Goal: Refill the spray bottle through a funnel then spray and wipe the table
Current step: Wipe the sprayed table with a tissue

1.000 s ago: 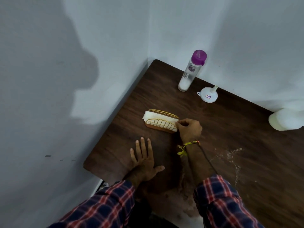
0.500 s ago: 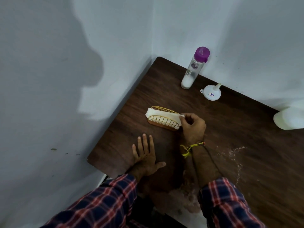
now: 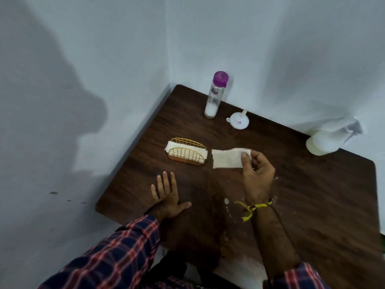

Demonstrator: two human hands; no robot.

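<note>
napkin (image 3: 227, 159) white | table (image 3: 312, 195) dark brown | sleeve (image 3: 116, 257) red-blue plaid

A dark wooden counter (image 3: 312, 195) sits in a wall corner, with walls closing off its far and left sides. Along the far edge stand a purple-capped bottle (image 3: 215, 94), a white funnel (image 3: 238, 121) and, far right, a blurred white spray bottle (image 3: 325, 141); a wire napkin holder (image 3: 187, 151) stands left of centre. The right half and near middle of the counter lie open, apart from scattered droplets (image 3: 227, 202).

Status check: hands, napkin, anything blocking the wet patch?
Right hand pinching napkin. Left hand flat on table. Droplets unwiped, nothing blocking.
</note>
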